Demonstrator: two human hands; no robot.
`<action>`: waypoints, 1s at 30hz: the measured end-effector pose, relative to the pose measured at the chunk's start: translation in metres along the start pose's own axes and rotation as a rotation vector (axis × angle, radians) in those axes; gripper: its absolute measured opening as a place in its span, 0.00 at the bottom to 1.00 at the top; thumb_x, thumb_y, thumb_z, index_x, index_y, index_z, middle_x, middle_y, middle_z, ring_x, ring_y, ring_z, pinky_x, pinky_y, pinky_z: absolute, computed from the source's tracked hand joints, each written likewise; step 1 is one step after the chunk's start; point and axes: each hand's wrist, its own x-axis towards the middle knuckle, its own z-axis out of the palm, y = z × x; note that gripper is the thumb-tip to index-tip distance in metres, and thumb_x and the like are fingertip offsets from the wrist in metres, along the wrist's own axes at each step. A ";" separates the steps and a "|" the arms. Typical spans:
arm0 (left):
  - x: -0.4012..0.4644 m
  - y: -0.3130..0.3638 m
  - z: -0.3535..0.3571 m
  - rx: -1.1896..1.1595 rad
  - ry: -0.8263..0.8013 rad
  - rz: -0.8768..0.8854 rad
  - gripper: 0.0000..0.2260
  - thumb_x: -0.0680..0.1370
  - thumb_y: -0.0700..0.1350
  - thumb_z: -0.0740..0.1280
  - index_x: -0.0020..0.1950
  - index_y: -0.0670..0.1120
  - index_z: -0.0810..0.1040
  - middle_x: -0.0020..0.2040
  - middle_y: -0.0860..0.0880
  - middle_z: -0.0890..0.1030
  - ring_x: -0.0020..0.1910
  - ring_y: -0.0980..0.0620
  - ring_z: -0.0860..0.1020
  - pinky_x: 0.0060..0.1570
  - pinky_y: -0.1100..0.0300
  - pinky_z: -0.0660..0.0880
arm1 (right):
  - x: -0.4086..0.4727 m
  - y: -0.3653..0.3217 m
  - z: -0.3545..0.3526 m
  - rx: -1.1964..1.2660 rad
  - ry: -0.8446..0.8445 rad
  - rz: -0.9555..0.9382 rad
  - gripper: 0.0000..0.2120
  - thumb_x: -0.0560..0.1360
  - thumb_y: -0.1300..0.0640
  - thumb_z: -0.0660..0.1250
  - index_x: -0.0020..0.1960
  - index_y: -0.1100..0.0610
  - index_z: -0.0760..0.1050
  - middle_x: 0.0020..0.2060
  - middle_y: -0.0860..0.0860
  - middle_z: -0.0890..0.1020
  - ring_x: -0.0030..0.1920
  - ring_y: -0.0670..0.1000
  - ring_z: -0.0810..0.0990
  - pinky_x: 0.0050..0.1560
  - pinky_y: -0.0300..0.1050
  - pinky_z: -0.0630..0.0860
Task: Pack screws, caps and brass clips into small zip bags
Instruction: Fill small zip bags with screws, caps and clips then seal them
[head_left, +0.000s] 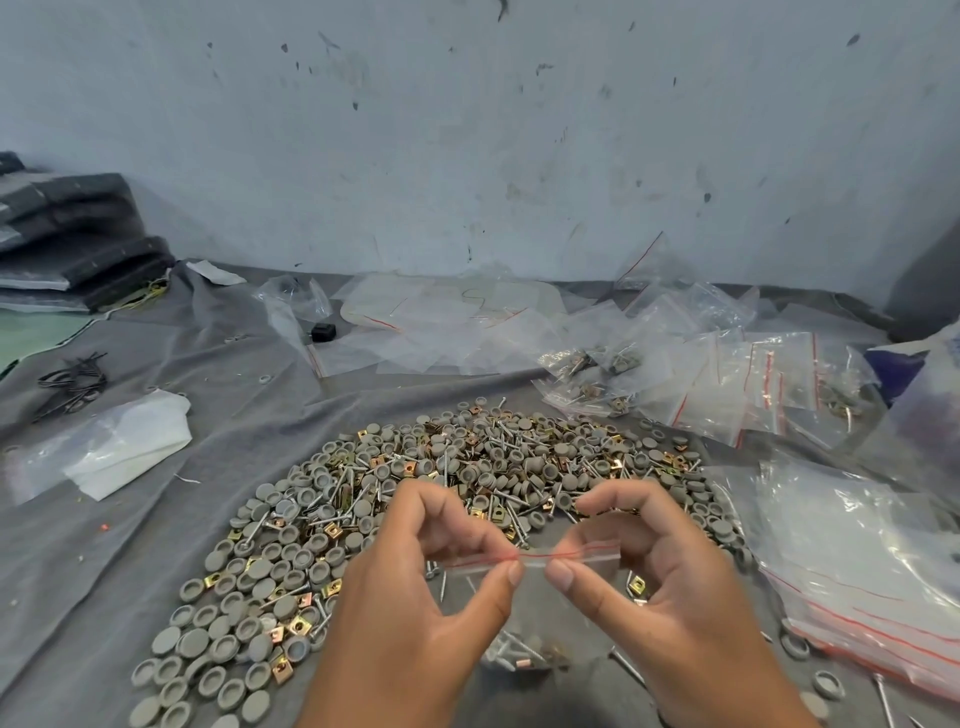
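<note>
Between my two hands, above the near edge of the parts heap, hangs the small zip bag (524, 577). Its red-lined zip strip runs left to right, roughly level, and the body of the bag hangs below the strip toward me. Screws and at least one copper-coloured clip are visible through the film at the bottom of the bag; whether a cap is inside I cannot tell.

My left hand (441, 587) pinches the strip at its left half between thumb and forefinger. My right hand (639, 577) pinches the right half the same way. Both grips are narrow, holding the strip only; the two thumbs sit just apart at the strip's middle. Both hands are equally near the bag.

Judgement: the step in hand is sealing. The long axis of the strip lies across my body, so the closing pinch should travel outward along it, each hand toward its own end.

Beneath the bag lies the heap (441, 499) of grey caps, screws and brass clips on the grey cloth-covered surface (130, 540). Filled bags (597, 384) lie beyond the heap to the right; a stack of empty bags (857, 582) lies just right of my right hand.
</note>
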 end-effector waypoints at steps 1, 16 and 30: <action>0.000 0.000 0.000 -0.003 -0.002 -0.003 0.13 0.68 0.57 0.71 0.42 0.63 0.67 0.44 0.56 0.85 0.44 0.53 0.84 0.44 0.56 0.75 | 0.000 0.000 0.000 -0.005 -0.007 -0.005 0.17 0.66 0.40 0.76 0.51 0.37 0.75 0.43 0.48 0.87 0.42 0.48 0.85 0.44 0.39 0.78; -0.001 0.002 -0.001 0.011 -0.034 -0.023 0.14 0.67 0.59 0.72 0.41 0.63 0.66 0.42 0.55 0.85 0.43 0.54 0.84 0.44 0.63 0.75 | -0.002 -0.001 0.010 -0.062 -0.028 -0.057 0.15 0.68 0.42 0.72 0.53 0.35 0.72 0.43 0.44 0.86 0.46 0.49 0.84 0.45 0.39 0.77; 0.011 -0.008 -0.018 -0.072 0.309 -0.221 0.16 0.69 0.57 0.70 0.54 0.55 0.72 0.53 0.62 0.84 0.50 0.63 0.82 0.54 0.56 0.77 | 0.131 -0.005 -0.017 -0.046 0.311 0.126 0.05 0.78 0.57 0.70 0.49 0.49 0.75 0.46 0.47 0.82 0.48 0.44 0.82 0.48 0.40 0.80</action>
